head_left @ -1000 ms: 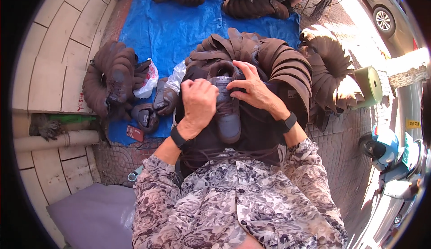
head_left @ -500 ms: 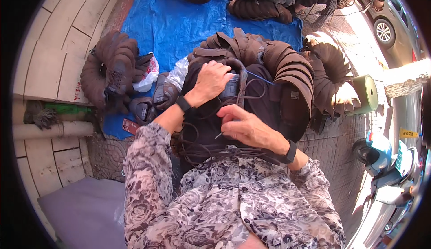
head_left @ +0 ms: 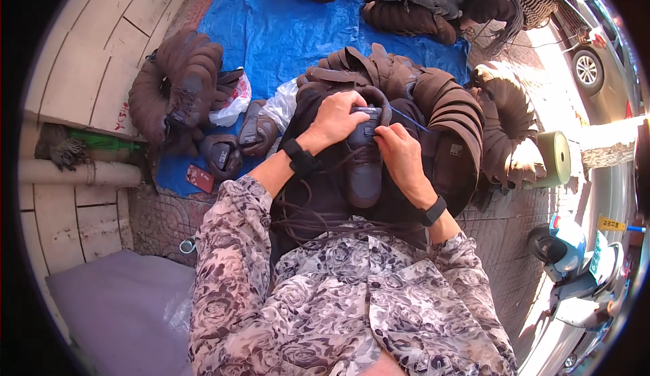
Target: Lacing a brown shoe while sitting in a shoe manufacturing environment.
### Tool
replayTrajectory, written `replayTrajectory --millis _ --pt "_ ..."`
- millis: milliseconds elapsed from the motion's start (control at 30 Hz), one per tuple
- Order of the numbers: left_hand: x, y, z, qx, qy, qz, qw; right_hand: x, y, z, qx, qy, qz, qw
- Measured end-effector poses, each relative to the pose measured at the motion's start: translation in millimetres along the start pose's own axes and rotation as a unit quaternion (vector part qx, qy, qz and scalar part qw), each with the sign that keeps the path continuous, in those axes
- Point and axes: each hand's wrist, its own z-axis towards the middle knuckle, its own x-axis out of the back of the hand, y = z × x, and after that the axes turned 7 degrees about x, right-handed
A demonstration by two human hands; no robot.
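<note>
A dark brown shoe upper (head_left: 365,176) lies over my lap with its toe towards me and lacing across its front. My left hand (head_left: 336,120) is closed on the upper's tongue, thumb on the printed label. Against the right edge of the lacing, my right hand (head_left: 404,154) is pinched shut; what its fingertips hold is hidden. Loose brown shoelaces (head_left: 318,227) lie across my lap and loop below the left wrist. A blue cord (head_left: 409,118) runs off to the right behind the upper.
Nested brown shoe uppers form a curved stack (head_left: 433,95) beyond my lap, with another ring of uppers (head_left: 177,81) at left. Two loose uppers (head_left: 222,156) and a red card (head_left: 200,178) lie on the blue tarp (head_left: 271,17). A scooter (head_left: 575,254) stands at right.
My right hand has moved up and away from me, from below the upper to its lacing edge. The upper's toe now shows, and the view has shifted slightly.
</note>
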Motion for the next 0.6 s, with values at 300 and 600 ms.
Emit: replayTrajectory --millis 300,600 --pt "24 -10 -6 0.086 -0.200 -0.309 0.926 -3 0 3 -0.024 -0.015 -0.034 0.999" --pt "22 -8 -11 0.036 -0.176 -0.246 0.952 0 13 13 0.032 -0.077 0.127 0.988"
